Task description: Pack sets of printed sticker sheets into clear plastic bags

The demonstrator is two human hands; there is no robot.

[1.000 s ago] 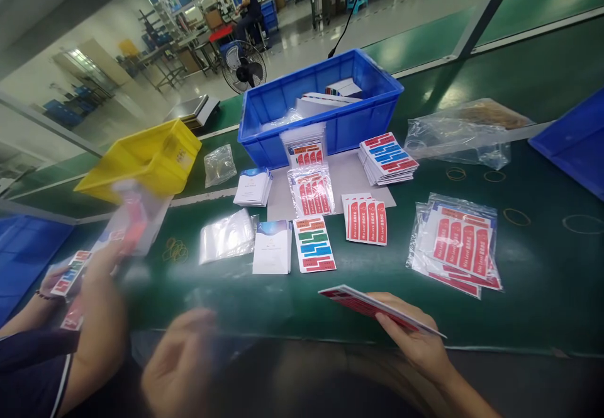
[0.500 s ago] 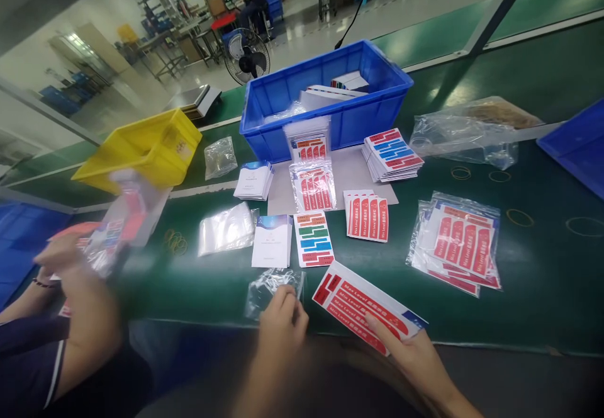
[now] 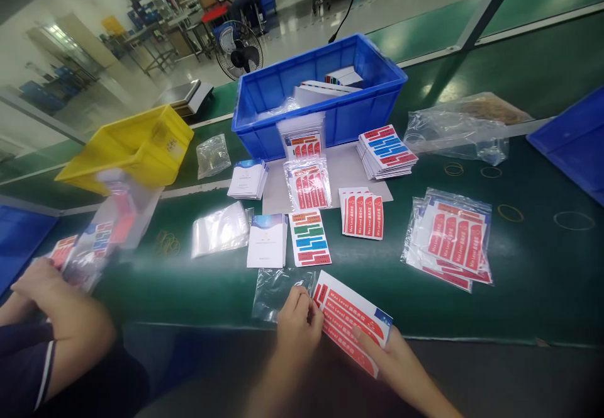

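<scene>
Green worktop [image 3: 472, 314], glossy, front edge nearest the wearer; floor fan [image 3: 240, 56] beyond, left of the blue bin [image 3: 363, 116]. Yellow bin [image 3: 141, 172] farther left. Between blue bin and front edge: clear bag [image 3: 274, 295], pinched by left hand [image 3: 299, 320]; red-labelled sheets [image 3: 340, 317], gripped in right hand [image 3: 389, 355], overlapping the edge. Green strip separates these from bagged sheets [image 3: 455, 238], right of blue bin.

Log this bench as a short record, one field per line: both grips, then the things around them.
Left grip: on the edge of a clear bag
Right grip: holding red-labelled cards
Beyond the bag: white booklets beside a multicoloured sheet
To the right: overlapping bagged cards
Back: blue bin with contents; yellow bin, tilted
Far left: co-worker's arm
</scene>
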